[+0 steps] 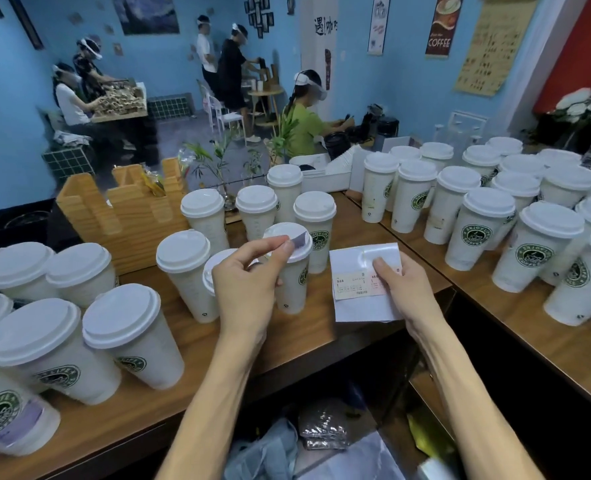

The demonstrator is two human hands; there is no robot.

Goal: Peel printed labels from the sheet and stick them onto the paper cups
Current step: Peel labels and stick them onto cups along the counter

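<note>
The left hand (249,268) pinches a peeled label (296,240) between thumb and forefinger, the other fingers curled below; the small, thin slip looks pale with a purplish tint and hangs over the flat white plastic lid of a tall paper cup (292,271). That cup stands on the wooden counter (322,327), smooth and brown-grained, just beside the hand, its green round logo showing on the matte white wall. The right hand (403,284) holds the label sheet (363,282) by its right edge, thumb on top and fingers wrapped beneath. The sheet is glossy white backing, slightly curled at the top where labels are gone, with two printed rectangular labels across its middle. Tapered lidded cups crowd the counter on the left (121,337) and in a dense cluster on the right (477,230). A blocky pale-wood organizer (121,209) stands behind the left cups.
</note>
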